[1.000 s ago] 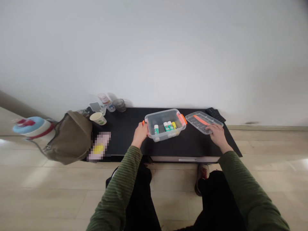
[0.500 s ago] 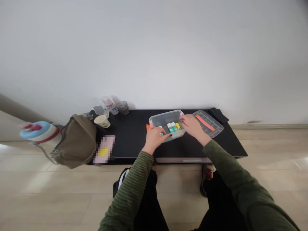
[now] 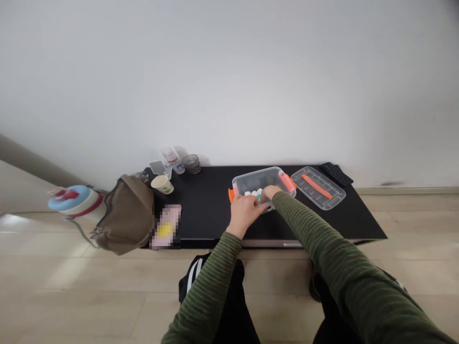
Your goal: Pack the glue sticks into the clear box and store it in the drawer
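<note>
A clear plastic box (image 3: 251, 179) with orange clips stands without its lid on a black low cabinet. Several white-capped glue sticks (image 3: 258, 194) show inside it, partly covered by my hands. My left hand (image 3: 243, 212) grips the near left side of the box, its thumb stretched along the front rim. Reaching over the front wall, my right hand (image 3: 269, 192) is down in the box beside the glue sticks. Its fingers are mostly hidden, so what they touch is unclear. To the right lies the clear lid (image 3: 333, 201) with an orange handle.
A paper cup (image 3: 162, 184), a spray bottle (image 3: 174, 161) and a glass (image 3: 191, 163) stand at the back left of the cabinet (image 3: 211, 217). Left of them are a brown bag (image 3: 131, 220) and a large bottle (image 3: 77, 200). A black keypad-like object (image 3: 336, 174) touches the lid's far side.
My right hand has left the box's right end and moved left into the box, to the glue sticks. My left hand stays at the left side. The whole view has shifted slightly.
</note>
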### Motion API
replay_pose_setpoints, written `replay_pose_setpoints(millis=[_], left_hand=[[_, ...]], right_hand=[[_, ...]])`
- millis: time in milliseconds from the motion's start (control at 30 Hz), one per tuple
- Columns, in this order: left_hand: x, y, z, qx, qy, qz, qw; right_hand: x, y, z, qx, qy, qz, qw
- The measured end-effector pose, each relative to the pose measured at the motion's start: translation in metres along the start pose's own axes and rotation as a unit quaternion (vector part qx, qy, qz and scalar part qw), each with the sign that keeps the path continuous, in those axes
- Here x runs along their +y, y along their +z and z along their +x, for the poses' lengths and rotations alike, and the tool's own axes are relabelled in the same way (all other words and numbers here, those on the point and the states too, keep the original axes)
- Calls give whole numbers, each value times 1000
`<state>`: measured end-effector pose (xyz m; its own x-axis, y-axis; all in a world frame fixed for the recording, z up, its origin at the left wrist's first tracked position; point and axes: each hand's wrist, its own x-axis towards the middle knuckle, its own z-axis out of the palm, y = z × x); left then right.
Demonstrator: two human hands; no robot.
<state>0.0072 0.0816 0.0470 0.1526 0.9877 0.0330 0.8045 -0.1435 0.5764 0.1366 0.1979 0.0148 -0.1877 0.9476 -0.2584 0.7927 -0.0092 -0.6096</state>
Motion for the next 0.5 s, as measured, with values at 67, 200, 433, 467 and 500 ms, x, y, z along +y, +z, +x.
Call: replay_pose_setpoints(millis=[67,200,433,467,500], left_hand=[[2,0,0,1,-13,9,1000],[2,-1,4,11,-32,0,999],[4,-14,5,98,5,-40,994],[8,-13,2,120,22,-65,990],[13,-12,-1,132,36,-92,986]], right_hand=[[-5,-5,2,-76,82,-119,987],[-10,-31,-19,-25,27,-206,978],[16,-63,-115,196,-112,-39,973],[23,-59,-128,185,-112,-12,976],[30,-54,-138,172,-110,9,979]])
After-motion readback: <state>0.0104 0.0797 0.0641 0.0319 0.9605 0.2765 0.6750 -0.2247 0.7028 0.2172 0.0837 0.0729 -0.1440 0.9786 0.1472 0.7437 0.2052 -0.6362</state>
